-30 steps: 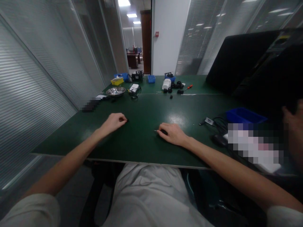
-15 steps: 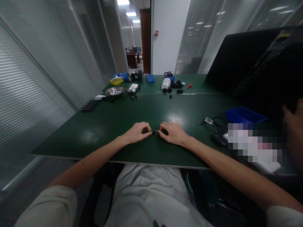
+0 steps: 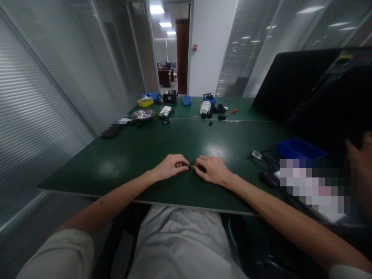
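Observation:
My left hand point(image 3: 173, 167) pinches a small dark part point(image 3: 188, 167) between thumb and fingertips, low over the green table point(image 3: 139, 145). Close on its right, my right hand point(image 3: 211, 169) is closed round something thin, whose short light tip points at the dark part; the rest of it is hidden by my fingers. Whether that tip touches the part is too small to tell.
On the right are a blue tray point(image 3: 300, 149), a black mouse point(image 3: 269, 179), a cable and another person's hand point(image 3: 360, 159). Toward the back stand a metal bowl point(image 3: 143, 115), a white device point(image 3: 205, 107), a red screwdriver point(image 3: 233, 111) and small bins.
The view has tilted up slightly, so the table things appear lower. My left fingers have shifted their hold on the dark part, and the hands look slightly closer together.

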`<act>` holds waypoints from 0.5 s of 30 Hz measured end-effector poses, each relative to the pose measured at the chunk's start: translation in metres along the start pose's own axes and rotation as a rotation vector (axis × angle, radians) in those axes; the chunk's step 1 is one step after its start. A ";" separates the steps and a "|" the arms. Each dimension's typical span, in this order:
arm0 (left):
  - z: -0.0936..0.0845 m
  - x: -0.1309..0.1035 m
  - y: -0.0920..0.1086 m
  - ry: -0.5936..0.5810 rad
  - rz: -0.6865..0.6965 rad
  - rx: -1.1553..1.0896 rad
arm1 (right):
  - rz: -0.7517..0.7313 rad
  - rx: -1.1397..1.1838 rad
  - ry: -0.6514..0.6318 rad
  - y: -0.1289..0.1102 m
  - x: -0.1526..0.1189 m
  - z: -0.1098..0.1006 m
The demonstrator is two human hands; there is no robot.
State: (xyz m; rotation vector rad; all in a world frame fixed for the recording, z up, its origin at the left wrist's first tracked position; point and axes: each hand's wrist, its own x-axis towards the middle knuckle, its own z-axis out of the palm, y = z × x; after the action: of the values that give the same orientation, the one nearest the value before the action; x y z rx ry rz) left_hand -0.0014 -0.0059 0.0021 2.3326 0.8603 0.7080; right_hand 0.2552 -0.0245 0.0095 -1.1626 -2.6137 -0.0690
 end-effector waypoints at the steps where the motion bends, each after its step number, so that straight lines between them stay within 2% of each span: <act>1: 0.000 0.000 0.000 -0.002 0.002 -0.001 | -0.004 -0.004 -0.002 0.000 0.000 0.000; 15: 0.001 -0.001 0.003 0.037 0.071 -0.048 | -0.034 0.107 0.032 0.003 -0.003 0.004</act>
State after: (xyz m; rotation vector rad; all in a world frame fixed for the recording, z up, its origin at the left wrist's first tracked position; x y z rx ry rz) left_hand -0.0003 -0.0089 0.0024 2.3232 0.7716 0.7951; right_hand 0.2580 -0.0237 0.0046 -1.0718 -2.5754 0.0440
